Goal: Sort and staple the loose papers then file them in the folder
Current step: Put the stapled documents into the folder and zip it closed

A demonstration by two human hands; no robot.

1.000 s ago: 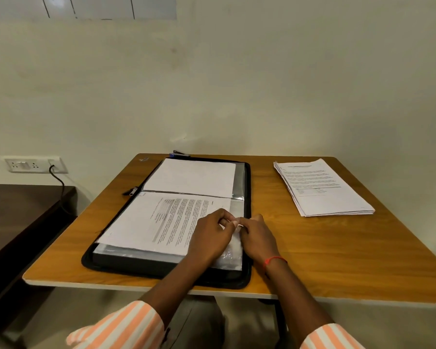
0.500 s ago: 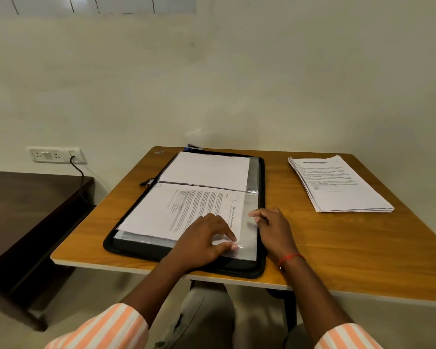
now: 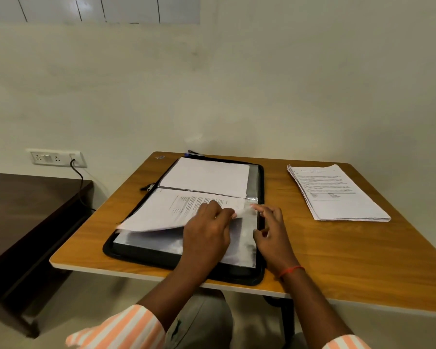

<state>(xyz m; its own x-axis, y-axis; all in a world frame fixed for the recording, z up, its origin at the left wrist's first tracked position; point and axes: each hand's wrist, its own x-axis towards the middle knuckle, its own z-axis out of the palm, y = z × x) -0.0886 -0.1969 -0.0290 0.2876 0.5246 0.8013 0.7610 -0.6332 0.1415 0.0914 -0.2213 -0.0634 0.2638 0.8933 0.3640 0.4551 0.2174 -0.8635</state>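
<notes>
folder [image 3: 261,187] open on tabletop [image 3: 337,248], left of middle | printed sheet [image 3: 161,212] on folder's near half, left hand [image 3: 207,230] gripping its right edge | right hand [image 3: 272,230] just right of that | paper stack [image 3: 337,195] right of folder, well apart

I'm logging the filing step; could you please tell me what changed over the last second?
The left hand holds the printed sheet and has lifted its near edge off the plastic sleeve; the right hand has drawn away toward the folder rim. Folder and paper stack stayed put.
</notes>
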